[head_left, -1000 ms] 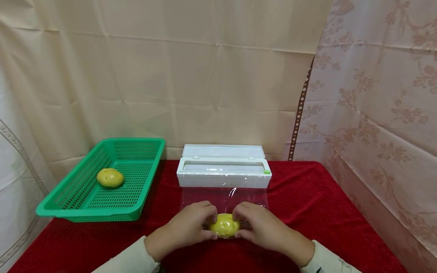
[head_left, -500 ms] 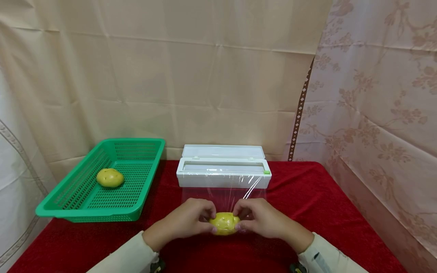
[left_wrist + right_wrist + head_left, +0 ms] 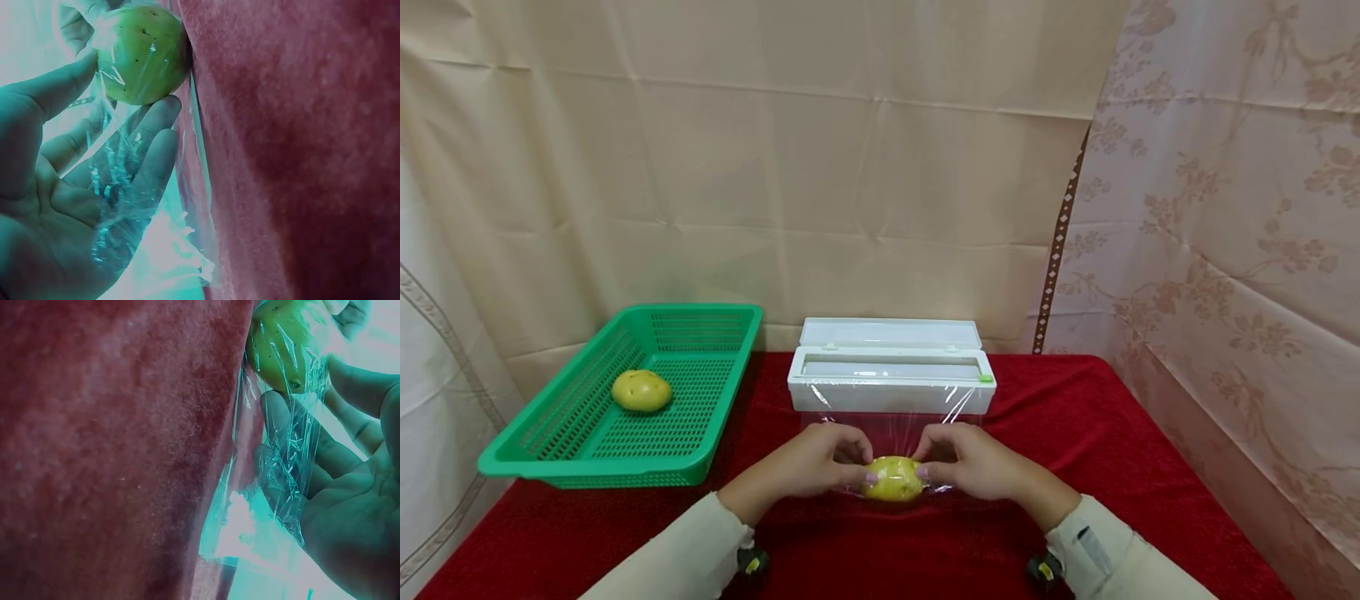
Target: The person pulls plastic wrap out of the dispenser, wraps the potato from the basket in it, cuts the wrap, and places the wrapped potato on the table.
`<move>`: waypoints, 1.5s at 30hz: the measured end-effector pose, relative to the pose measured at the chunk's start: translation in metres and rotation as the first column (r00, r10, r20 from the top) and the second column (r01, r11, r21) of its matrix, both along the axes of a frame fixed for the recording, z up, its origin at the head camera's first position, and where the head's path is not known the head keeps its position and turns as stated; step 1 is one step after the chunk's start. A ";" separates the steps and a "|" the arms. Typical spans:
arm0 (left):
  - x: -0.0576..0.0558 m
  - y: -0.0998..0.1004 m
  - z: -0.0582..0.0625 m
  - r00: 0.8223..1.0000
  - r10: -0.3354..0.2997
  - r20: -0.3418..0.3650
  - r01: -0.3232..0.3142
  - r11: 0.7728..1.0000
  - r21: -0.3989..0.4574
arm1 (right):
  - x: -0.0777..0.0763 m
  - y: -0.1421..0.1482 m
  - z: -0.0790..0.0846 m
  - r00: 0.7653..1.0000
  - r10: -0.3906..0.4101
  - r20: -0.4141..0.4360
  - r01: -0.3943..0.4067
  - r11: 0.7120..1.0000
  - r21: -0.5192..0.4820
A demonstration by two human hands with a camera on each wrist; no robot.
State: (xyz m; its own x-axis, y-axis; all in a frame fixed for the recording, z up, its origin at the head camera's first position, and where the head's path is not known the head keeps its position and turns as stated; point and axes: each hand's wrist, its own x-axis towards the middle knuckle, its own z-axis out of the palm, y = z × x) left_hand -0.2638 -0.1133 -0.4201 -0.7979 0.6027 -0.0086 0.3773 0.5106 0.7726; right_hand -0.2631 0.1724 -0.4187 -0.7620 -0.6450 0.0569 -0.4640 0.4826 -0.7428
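A yellow potato [image 3: 895,480] lies low over the red cloth between my two hands, with clear cling film [image 3: 290,444] drawn around it. Its left end is gripped by my left hand [image 3: 820,458], thumb on the near side and fingers at the far side. My right hand [image 3: 976,460] grips the opposite end in the same manner. In the left wrist view, loose crinkled film hangs across the fingers [image 3: 153,159] beside the potato [image 3: 144,56]. From the white film dispenser [image 3: 891,397], its lid tipped back, the film stretches in creases to the potato.
On the left stands a green perforated basket [image 3: 587,468] holding another potato [image 3: 642,390]. A red cloth [image 3: 1150,508] covers the table. A beige curtain [image 3: 737,167] hangs behind, and a floral curtain [image 3: 1247,250] closes off the right side.
Both hands have moved forward with the potato, closer to the dispenser. The potato has turned in the fingers, and the film between it and the dispenser shows more creases.
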 end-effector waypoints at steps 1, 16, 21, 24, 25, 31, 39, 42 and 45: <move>-0.002 0.000 0.000 1.000 0.002 0.011 -0.002 1.000 0.009 | -0.001 0.000 0.000 1.000 -0.003 -0.008 0.003 1.000 0.002; -0.018 0.001 0.004 0.989 0.110 0.099 -0.110 0.994 0.004 | -0.017 -0.007 -0.001 0.983 -0.173 -0.059 0.169 0.983 -0.073; -0.020 0.004 0.010 0.979 0.197 0.050 -0.196 0.980 -0.029 | -0.017 -0.010 -0.002 0.965 -0.202 -0.166 0.191 0.978 -0.081; -0.020 0.006 0.011 0.974 0.225 -0.025 -0.226 0.974 -0.030 | -0.015 -0.011 -0.002 0.955 -0.184 -0.232 0.175 0.983 -0.061; -0.019 0.007 0.011 0.974 0.220 -0.052 -0.221 0.975 -0.023 | -0.014 -0.011 -0.001 0.950 -0.175 -0.260 0.168 0.985 -0.049; -0.012 0.012 0.010 0.969 0.159 -0.189 -0.166 0.986 -0.025 | -0.005 -0.010 0.002 0.917 -0.111 -0.383 0.135 0.990 0.036; -0.004 0.013 0.007 0.941 0.184 -0.285 -0.218 0.972 -0.092 | -0.001 -0.011 0.004 0.922 -0.076 -0.380 0.144 0.977 0.154; -0.002 0.014 0.006 0.924 0.173 -0.342 -0.221 0.969 -0.107 | -0.001 -0.013 0.003 0.915 -0.081 -0.394 0.158 0.973 0.166; -0.002 0.015 0.004 0.924 0.144 -0.355 -0.199 0.972 -0.126 | -0.002 -0.014 0.002 0.918 -0.096 -0.385 0.171 0.971 0.165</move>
